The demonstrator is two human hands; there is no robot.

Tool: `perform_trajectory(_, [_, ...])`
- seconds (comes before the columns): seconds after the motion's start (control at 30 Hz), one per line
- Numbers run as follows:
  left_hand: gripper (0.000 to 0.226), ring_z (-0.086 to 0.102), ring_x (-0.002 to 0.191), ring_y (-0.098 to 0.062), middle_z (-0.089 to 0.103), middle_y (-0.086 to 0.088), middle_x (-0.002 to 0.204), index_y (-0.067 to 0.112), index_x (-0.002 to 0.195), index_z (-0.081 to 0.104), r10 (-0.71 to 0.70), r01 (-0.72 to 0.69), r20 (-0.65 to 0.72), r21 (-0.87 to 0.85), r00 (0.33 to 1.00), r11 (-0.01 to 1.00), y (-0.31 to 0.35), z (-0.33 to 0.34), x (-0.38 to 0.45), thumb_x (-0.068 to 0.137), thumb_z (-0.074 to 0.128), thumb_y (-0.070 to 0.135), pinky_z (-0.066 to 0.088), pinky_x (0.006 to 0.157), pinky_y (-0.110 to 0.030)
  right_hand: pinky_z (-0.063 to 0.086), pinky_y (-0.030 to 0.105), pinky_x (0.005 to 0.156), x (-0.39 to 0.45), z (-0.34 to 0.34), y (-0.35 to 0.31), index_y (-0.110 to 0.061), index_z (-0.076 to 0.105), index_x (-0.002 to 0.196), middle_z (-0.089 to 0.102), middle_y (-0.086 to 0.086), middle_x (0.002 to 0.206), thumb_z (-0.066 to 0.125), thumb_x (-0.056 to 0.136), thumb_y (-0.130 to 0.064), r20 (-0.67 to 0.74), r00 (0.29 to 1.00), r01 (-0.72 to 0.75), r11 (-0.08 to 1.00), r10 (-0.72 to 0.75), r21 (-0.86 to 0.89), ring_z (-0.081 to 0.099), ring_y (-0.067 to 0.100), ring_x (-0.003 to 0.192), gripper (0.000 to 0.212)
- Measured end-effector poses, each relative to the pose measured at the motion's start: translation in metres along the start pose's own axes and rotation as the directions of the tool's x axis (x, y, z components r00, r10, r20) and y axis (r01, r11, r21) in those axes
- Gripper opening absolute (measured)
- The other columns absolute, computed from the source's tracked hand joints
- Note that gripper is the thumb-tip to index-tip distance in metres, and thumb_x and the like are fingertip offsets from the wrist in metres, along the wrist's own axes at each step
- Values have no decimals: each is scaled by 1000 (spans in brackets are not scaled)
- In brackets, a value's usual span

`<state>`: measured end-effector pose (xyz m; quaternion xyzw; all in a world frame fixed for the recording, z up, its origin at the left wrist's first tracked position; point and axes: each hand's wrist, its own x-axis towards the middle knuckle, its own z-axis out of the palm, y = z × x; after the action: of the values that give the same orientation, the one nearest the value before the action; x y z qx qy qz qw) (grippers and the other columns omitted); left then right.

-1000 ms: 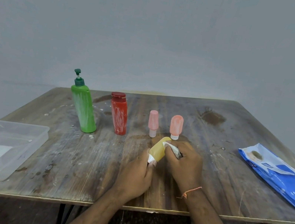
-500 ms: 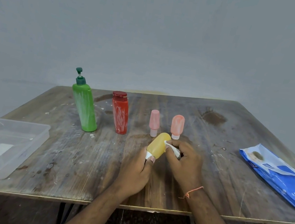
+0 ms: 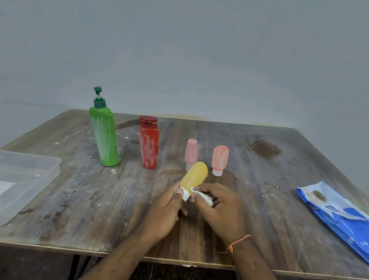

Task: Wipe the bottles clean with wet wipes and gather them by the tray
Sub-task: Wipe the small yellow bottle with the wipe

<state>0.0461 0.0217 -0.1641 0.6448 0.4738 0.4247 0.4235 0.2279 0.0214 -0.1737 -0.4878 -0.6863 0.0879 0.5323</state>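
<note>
One yellow bottle (image 3: 194,175), tilted, cap end down, above the counter (image 3: 100,199) centre. My left hand (image 3: 163,212) fingers curl round its cap end; right hand (image 3: 220,209) fingers pinch a wet wipe (image 3: 202,195) against it. Green pump bottle (image 3: 103,136), red bottle (image 3: 148,146), two pink bottles (image 3: 219,159) stand behind; tray (image 3: 0,184) far left.

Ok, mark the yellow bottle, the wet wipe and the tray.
yellow bottle (image 3: 194,175): head view, middle of its body.
wet wipe (image 3: 203,195): head view, the crumpled white part by the right hand's fingers.
tray (image 3: 51,169): head view, its right wall.
</note>
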Motion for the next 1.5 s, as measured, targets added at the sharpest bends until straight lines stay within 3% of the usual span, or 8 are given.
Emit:
perform_trajectory(0.1, [32,66,87,-4,73,8,102,37,135,63,1,0,15,-43,1000,999,1,-2,1,115,40,28,56,75,-24,59,23,77,1,0,0,-29,84,106,76,-21,99,83,90,-22,-3,1000,-15,1000,15,8,72,5,94,17])
perform_trajectory(0.23, [40,69,118,-3,73,18,130,39,147,56,22,-14,45,-161,999,987,4,-5,0,110,55,22,59,92,-26,59,25,75,1,-1,-2,-30,84,106,77,-20,97,83,90,-21,1,1000,-16,1000,16,16,72,7,92,18])
perform_trajectory(0.37, [37,73,111,-4,79,15,115,33,130,66,1,0,5,-229,1000,973,6,-7,-1,102,69,9,59,90,-22,61,26,75,2,-2,-3,-28,84,105,77,-19,98,83,90,-21,7,1000,2,999,-2,39,73,7,92,17])
perform_trajectory(0.57, [36,75,94,-5,79,11,107,31,128,65,-71,68,-53,-68,996,995,2,-6,3,95,77,40,59,72,-22,61,26,75,0,-1,-5,-27,84,108,77,-19,101,85,91,-25,23,999,35,999,-36,25,73,7,94,17])
perform_trajectory(0.8, [22,76,87,-11,77,8,99,34,114,61,-51,58,-71,93,996,994,-4,-3,8,97,74,38,64,78,-45,58,26,73,0,-3,-6,-29,83,107,75,-20,98,82,92,-28,60,996,59,998,-58,-18,71,7,92,15])
perform_trajectory(1.03, [45,70,118,-5,73,16,128,34,144,54,-31,35,33,-101,999,994,-7,-6,7,102,69,29,59,102,-38,58,23,76,1,-1,-4,-29,83,110,75,-22,99,81,93,-26,-4,1000,7,998,-7,-62,71,3,94,17])
perform_trajectory(1.3, [41,72,112,-6,77,15,119,30,137,65,2,-3,-4,-48,1000,999,-8,-5,9,98,76,27,59,101,-40,49,9,74,1,-2,-7,-31,82,109,74,-22,96,81,93,-26,-19,1000,-17,994,15,-111,67,-1,94,17])
perform_trajectory(1.5, [33,74,106,-7,79,13,112,28,133,69,-1,1,-6,5,1000,1000,-6,-5,9,100,73,30,61,98,-42,52,21,70,1,-2,-7,-29,82,106,72,-17,91,77,93,-37,26,999,34,996,-32,-83,67,5,87,16])
